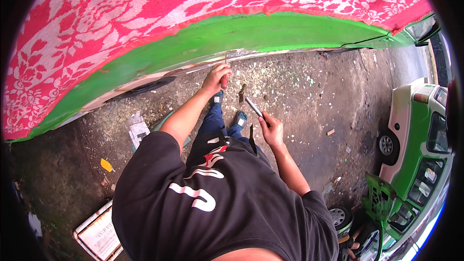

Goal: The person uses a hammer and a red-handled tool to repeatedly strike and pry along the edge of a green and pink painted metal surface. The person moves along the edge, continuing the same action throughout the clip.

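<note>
My left hand (217, 78) is closed round the red handle of a screwdriver (224, 82). Its thin shaft points up to the lower edge of a green vehicle body (309, 31); whether the tip touches is too small to tell. Along that edge the paint is broken and pale. My right hand (272, 130) grips the handle of a hammer (252, 105), a little below and to the right of the screwdriver. The hammer's head (242, 93) is apart from the screwdriver, above the ground. A red cloth with pale flowers (145, 9) lies over the vehicle.
Pale flakes (280, 75) litter the dirty ground round my feet. A green and white van (415, 125) stands at the right, with a loose wheel (340, 216) and part of another person near it. A framed sign (99, 232) lies at lower left, a yellow scrap (106, 165) above it.
</note>
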`<state>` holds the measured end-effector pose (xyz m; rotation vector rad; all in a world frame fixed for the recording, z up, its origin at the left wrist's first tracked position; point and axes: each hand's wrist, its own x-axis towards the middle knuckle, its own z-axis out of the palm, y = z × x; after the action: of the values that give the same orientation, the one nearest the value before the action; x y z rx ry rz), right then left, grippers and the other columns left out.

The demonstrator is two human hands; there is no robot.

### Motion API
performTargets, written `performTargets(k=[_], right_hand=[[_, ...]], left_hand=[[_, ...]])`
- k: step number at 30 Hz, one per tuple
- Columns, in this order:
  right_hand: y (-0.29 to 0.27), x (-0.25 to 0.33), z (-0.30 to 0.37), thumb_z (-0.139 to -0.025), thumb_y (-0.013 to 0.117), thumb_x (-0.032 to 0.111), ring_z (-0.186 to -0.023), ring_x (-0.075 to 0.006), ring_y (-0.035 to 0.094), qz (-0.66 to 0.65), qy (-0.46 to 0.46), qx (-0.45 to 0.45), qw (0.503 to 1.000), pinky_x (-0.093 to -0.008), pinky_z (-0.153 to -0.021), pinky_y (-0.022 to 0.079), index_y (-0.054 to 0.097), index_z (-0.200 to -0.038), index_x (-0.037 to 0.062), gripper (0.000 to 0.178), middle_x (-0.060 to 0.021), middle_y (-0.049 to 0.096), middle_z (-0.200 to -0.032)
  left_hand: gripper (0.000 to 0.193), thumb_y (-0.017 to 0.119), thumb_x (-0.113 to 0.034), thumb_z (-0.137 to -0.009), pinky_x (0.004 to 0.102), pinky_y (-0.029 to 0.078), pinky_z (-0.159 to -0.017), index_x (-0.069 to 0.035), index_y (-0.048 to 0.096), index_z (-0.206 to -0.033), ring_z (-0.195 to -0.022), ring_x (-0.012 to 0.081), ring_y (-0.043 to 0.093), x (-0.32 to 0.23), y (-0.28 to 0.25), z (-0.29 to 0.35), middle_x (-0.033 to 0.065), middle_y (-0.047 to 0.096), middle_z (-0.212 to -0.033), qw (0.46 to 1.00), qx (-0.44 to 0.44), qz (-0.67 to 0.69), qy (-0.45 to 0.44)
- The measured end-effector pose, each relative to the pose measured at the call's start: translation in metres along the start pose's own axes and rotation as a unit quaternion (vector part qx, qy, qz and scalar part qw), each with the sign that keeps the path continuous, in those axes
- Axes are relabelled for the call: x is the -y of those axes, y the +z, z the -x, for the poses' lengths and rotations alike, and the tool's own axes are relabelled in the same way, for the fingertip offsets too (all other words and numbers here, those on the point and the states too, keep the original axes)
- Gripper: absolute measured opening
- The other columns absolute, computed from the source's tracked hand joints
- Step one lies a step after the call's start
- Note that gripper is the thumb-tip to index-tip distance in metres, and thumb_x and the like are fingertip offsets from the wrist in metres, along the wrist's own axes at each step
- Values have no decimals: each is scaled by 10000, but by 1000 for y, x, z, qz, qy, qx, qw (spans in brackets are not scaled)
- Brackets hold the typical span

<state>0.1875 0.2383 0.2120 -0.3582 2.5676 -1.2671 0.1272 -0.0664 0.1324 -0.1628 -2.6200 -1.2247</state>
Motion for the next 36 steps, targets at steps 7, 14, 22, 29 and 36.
performTargets(k=[7, 14, 22, 29, 36], right_hand=[[-2, 6, 1, -888, 677, 249, -737, -315, 690, 13, 12, 25, 1000, -365, -654, 535, 689, -1063, 19, 289, -178, 699, -896], [2, 3, 1, -891, 677, 195, -617, -236, 627, 5, -13, 8, 1000, -329, -589, 474, 669, -1072, 0, 266, -170, 660, -763], [2, 9, 0, -890, 678, 240, -684, -309, 678, 6, 2, 15, 1000, -369, -617, 520, 689, -1048, 4, 285, -188, 687, -824], [-1, 42, -12, -893, 651, 135, -608, -328, 631, -11, -126, 29, 992, -392, -533, 487, 643, -1102, 23, 238, -154, 635, -736], [24, 20, -45, -924, 608, 212, -664, -399, 624, 139, -49, 15, 989, -472, -580, 499, 635, -1098, 65, 229, -188, 639, -798]], left_hand=[[307, 624, 77, -680, 375, 497, -865, -80, 628, -944, -1038, 300, 601, -5, -2, 0, 93, 620, -1090, 999, -14, 43, -15], [305, 614, 59, -721, 371, 492, -911, -87, 641, -987, -1092, 305, 595, 0, 5, 4, 105, 614, -1146, 999, -33, 28, -14], [353, 611, 68, -721, 371, 491, -913, -91, 647, -1033, -1086, 307, 595, 7, 9, 5, 101, 609, -1156, 998, -31, 40, -28], [345, 618, 60, -757, 359, 507, -893, -62, 644, -1079, -1035, 294, 625, 9, 11, -3, 118, 623, -1127, 998, -52, 23, -6], [321, 589, 66, -776, 367, 501, -932, -72, 647, -1059, -1097, 287, 614, 7, 3, -12, 109, 651, -1143, 966, 29, 115, -228]])
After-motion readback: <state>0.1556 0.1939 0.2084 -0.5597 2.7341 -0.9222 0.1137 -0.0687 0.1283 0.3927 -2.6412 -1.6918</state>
